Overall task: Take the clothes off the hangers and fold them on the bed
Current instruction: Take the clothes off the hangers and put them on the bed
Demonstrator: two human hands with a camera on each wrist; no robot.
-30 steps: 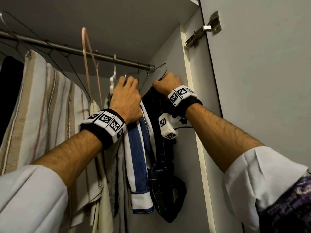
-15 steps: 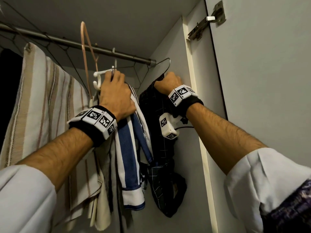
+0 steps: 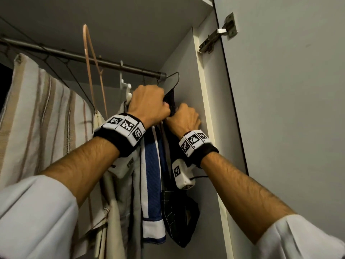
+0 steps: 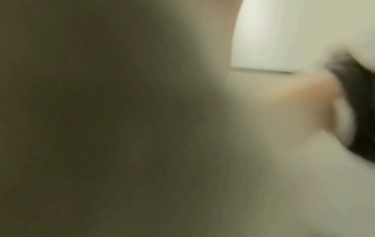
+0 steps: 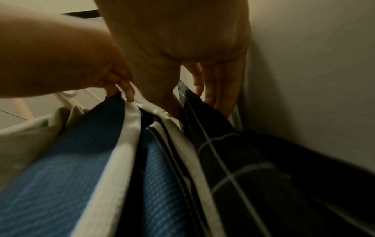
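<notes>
The wardrobe [image 3: 209, 113] holds a steel rail [image 3: 80, 57] running from the left edge to its right side wall, with clothes hanging below it. Largest is a beige striped garment [image 3: 43, 116] at the left end; next a blue-and-white shirt [image 3: 153, 176]; then a dark checked garment [image 3: 179, 212], last on the rail and hard against the right wall, on a wire hanger [image 3: 174, 76] whose hook sits at the rail's right end. An empty tan hanger [image 3: 93, 71] hangs tilted further left.

Both hands are raised just below the rail's right end. The left hand [image 3: 149, 105] is curled over the top of the clothes, its fingertips pinching the white edge of the blue shirt. The right hand [image 3: 184, 116] grips the dark checked garment at its shoulder, between shirt and wall.

The dark garment hangs straight down from the hands, its long axis vertical. The right hand is nearer its hanger, whose hook lies just above, so lifting it off likely means going up and out away from the wall.
</notes>
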